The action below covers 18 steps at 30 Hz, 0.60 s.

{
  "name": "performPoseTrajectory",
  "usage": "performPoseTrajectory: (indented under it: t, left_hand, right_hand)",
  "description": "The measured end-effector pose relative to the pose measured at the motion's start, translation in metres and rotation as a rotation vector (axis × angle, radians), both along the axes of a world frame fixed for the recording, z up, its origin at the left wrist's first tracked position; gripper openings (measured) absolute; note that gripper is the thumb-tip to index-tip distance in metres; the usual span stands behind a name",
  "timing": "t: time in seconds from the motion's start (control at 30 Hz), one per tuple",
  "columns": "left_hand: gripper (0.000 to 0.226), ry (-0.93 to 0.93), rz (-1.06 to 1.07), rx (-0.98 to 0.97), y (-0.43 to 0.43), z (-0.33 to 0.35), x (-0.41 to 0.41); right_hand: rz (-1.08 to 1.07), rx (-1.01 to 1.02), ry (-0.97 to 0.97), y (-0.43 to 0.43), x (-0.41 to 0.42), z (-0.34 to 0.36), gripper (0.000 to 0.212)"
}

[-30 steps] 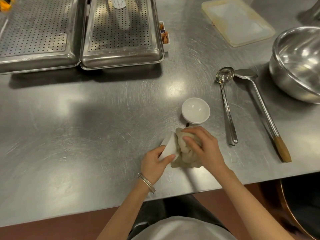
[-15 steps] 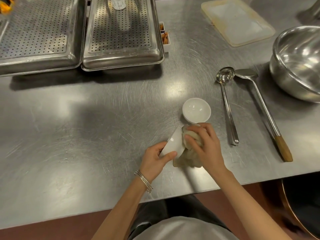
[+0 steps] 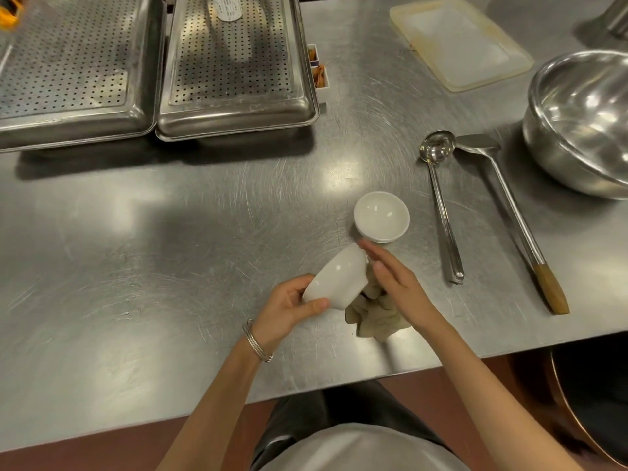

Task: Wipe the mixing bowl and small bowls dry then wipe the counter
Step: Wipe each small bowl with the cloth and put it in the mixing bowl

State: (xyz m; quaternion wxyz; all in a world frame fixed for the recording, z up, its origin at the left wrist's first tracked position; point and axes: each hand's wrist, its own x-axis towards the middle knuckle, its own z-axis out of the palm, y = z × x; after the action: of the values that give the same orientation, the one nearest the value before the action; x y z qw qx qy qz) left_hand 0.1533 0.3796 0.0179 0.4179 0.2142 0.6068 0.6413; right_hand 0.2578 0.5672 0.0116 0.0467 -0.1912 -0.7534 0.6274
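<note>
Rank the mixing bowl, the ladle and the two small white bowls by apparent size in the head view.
Mixing bowl, partly cut off.
Ladle, by length.
Standing bowl and held bowl: alike; the held one is nearer, so unranked.

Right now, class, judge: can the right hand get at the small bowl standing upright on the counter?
Probably yes. The right hand has straight fingers whose tips lie just short of the upright bowl, with nothing between. The cloth under its palm might come along. The left hand holds the other bowl.
</note>
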Motion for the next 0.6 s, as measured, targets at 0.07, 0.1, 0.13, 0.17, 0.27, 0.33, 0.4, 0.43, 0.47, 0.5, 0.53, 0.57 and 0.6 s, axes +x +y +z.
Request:
performPoseTrajectory:
  t: [0.07, 0.1, 0.13, 0.17, 0.27, 0.33, 0.4, 0.43, 0.47, 0.5, 0.53, 0.57, 0.6]
  left_hand:
    - [0.041, -0.015, -0.086, 0.004, -0.002, -0.002, 0.000]
    - [0.042, -0.024, -0.117, -0.002, -0.002, -0.003, 0.000]
    - [0.043, -0.034, -0.132, -0.009, -0.002, -0.004, 0.000]
    - [0.046, -0.036, -0.141, -0.015, -0.001, -0.004, -0.001]
    - [0.051, 0.018, -0.218, -0.068, -0.002, 0.000, -0.010]
    - [0.033, 0.059, -0.302, -0.130, 0.002, 0.004, -0.018]
    - [0.022, 0.104, -0.368, -0.187, 0.012, 0.007, -0.017]
    - [0.020, 0.138, -0.384, -0.214, 0.017, 0.006, -0.015]
    - [0.021, 0.178, -0.384, -0.244, 0.021, 0.004, -0.012]
    - [0.027, 0.208, -0.367, -0.262, 0.024, 0.002, -0.009]
    - [0.035, 0.229, -0.336, -0.268, 0.024, -0.002, -0.006]
    - [0.040, 0.225, -0.296, -0.266, 0.022, -0.005, -0.005]
    - [0.039, 0.181, -0.241, -0.250, 0.019, -0.008, -0.003]
  right_hand:
    - [0.042, -0.225, 0.051, -0.001, -0.002, 0.008, 0.039]
    - [0.059, -0.283, 0.054, -0.001, -0.003, 0.009, 0.038]
    - [0.062, -0.331, 0.046, -0.001, -0.004, 0.010, 0.038]
    - [0.063, -0.368, 0.031, 0.001, -0.003, 0.011, 0.039]
    - [0.150, -0.275, -0.007, 0.009, 0.000, 0.010, 0.031]
    - [0.285, -0.033, -0.041, 0.010, -0.002, 0.012, 0.026]
    - [0.379, 0.216, -0.057, 0.007, -0.008, 0.012, 0.030]
    - [0.399, 0.264, -0.054, 0.004, -0.010, 0.012, 0.034]
    - [0.405, 0.289, -0.052, 0.001, -0.011, 0.012, 0.037]
    - [0.399, 0.302, -0.050, -0.002, -0.011, 0.010, 0.039]
    - [0.373, 0.310, -0.045, -0.003, -0.010, 0.007, 0.039]
    - [0.316, 0.320, -0.033, -0.002, -0.008, 0.001, 0.038]
    - [0.226, 0.341, -0.025, 0.001, -0.006, -0.006, 0.038]
